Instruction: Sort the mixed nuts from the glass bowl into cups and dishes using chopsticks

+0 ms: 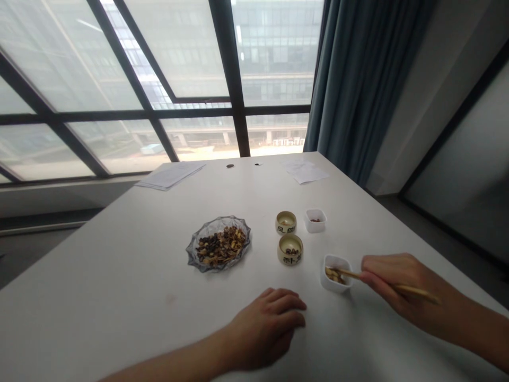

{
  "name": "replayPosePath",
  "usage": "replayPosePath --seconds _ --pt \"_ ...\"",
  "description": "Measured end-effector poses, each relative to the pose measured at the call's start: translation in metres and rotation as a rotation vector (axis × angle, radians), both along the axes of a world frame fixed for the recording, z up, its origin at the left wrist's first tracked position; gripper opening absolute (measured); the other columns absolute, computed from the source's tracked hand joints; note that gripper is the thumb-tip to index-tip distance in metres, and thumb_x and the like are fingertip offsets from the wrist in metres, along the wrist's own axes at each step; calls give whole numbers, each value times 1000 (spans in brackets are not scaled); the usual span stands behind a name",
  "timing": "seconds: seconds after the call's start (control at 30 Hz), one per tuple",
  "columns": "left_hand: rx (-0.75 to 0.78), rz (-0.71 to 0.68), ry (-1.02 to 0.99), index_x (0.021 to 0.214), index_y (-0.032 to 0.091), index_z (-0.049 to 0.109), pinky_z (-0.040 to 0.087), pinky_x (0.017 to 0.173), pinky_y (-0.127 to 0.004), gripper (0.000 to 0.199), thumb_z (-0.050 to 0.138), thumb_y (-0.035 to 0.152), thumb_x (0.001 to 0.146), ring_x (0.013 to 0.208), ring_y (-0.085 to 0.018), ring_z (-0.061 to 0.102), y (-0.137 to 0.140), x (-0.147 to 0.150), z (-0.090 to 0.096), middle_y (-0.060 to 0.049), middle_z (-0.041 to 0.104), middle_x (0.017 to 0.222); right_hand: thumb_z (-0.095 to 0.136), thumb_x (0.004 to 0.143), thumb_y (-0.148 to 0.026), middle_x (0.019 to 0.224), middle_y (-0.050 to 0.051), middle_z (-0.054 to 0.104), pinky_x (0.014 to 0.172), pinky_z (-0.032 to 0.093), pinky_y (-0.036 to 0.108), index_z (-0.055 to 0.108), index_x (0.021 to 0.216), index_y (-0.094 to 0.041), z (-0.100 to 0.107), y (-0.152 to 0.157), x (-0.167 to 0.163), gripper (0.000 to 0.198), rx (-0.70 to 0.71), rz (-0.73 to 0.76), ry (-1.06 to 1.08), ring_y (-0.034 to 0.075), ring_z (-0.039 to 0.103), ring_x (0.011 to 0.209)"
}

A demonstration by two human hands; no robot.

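Note:
My right hand (397, 281) is closed round a pair of wooden chopsticks (413, 291); how many sticks there are is hard to make out. Their tips reach into a square white plastic box (337, 289) holding pale yellow-brown dried pieces (334, 275). On the table to the left, my left hand (274, 323) rests with loosely bent fingers apart and nothing in them. Beyond it stands a small beige cup (290, 257) with dark characters on its side and several dark seeds inside. A matching cup (286, 225) is just behind, its contents hard to see.
A scalloped glass dish (194, 260) heaped with mixed dried pieces lies left of the cups. Another white box (316, 227) with dark reddish bits stands right of the far cup. Papers (170, 176) and another sheet (306, 172) lie at the white table's (119, 276) far end, before the windows.

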State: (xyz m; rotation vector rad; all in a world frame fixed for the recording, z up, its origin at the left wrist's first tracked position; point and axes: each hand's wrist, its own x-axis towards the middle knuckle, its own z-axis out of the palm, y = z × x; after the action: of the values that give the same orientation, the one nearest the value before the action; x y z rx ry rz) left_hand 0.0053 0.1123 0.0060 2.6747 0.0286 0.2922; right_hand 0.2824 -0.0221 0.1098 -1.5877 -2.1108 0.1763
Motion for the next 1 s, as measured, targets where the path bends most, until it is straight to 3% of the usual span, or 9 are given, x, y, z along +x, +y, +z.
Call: replayPosePath --seconds 0.23,0.43,0.53,0.7,0.8,0.9,1.0 --pt "14 7 -6 115 23 60 43 109 -36 26 54 13 92 127 -22 55 0 0 -1 -4 64 134 43 106 -31 58 -4 44 52 33 26 42 67 -21 3 -12 2 41 69 -151 18 10 45 47" --pt "6 1 -22 115 23 61 44 108 -36 25 52 13 93 126 -22 56 0 0 -2 -5 64 132 46 106 -33 66 -1 59 58 40 26 53 71 -20 14 -11 3 38 -144 -95 67 13 56 58" --pt "5 5 -33 115 23 61 44 108 -36 27 53 13 92 126 -22 57 0 0 -3 -6 65 131 46 105 -36 65 0 60 58 41 26 56 69 -20 11 -7 4 40 -177 -121 81 14 57 58" --pt "6 5 -34 116 23 62 44 108 -37 28 54 13 91 126 -22 57 0 0 -4 -7 65 131 39 106 -39 53 -2 50 53 37 27 51 59 -20 -4 3 7 51 -51 -251 81 13 50 49" --pt "9 7 -23 116 23 61 44 108 -36 28 53 12 91 126 -22 56 0 0 -2 -6 65 132 38 106 -41 49 -2 47 49 36 28 56 60 -20 -9 1 10 53 16 -332 143 14 48 45" --pt "12 0 -14 116 23 61 44 108 -36 28 54 12 91 126 -22 56 0 0 -1 -5 64 132 41 104 -47 50 -1 51 48 38 29 61 63 -22 1 -8 16 52 56 -384 202 15 50 44" --pt "13 -1 -19 115 23 61 45 107 -36 28 54 12 91 125 -22 57 0 0 -1 -6 65 131 43 103 -52 55 2 60 50 42 32 67 70 -24 21 -8 22 50 194 -457 245 18 55 47"
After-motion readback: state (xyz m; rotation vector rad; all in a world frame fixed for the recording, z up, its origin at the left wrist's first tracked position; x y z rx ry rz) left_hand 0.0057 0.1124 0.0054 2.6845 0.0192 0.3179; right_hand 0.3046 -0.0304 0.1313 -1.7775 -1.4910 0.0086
